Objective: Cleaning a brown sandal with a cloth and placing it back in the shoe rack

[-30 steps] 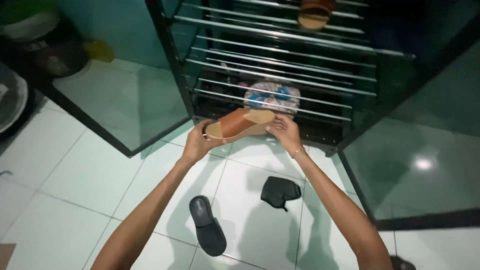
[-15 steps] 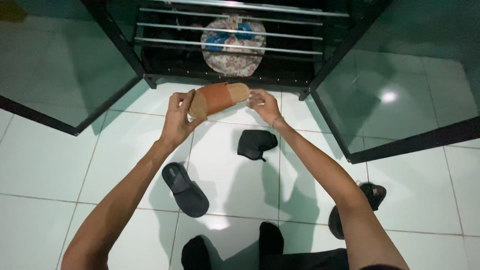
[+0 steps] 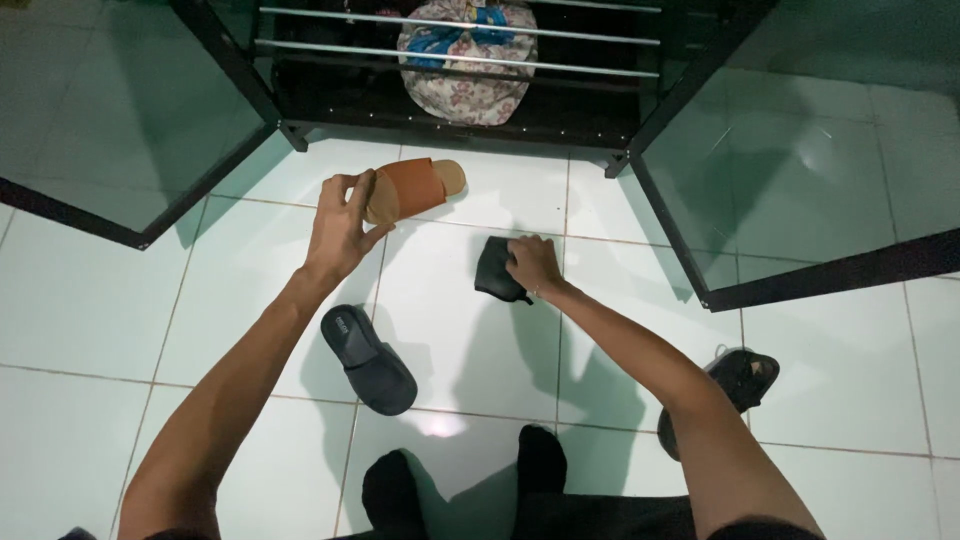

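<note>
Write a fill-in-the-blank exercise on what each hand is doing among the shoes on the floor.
1. The left hand holds the ____ wedge sandal.
2. The right hand rests on a black shoe lying on the tiled ____.
3. A black slide sandal lies below the ____ hand.
4. A patterned bag sits inside the open ____, behind metal rails.

Missing words: brown; floor; left; cabinet

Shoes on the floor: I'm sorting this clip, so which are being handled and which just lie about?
In hand:
brown sandal, held by the left hand
black shoe, under the right hand

Lying about:
black slipper
dark sandal
patterned bag in the cabinet
</note>
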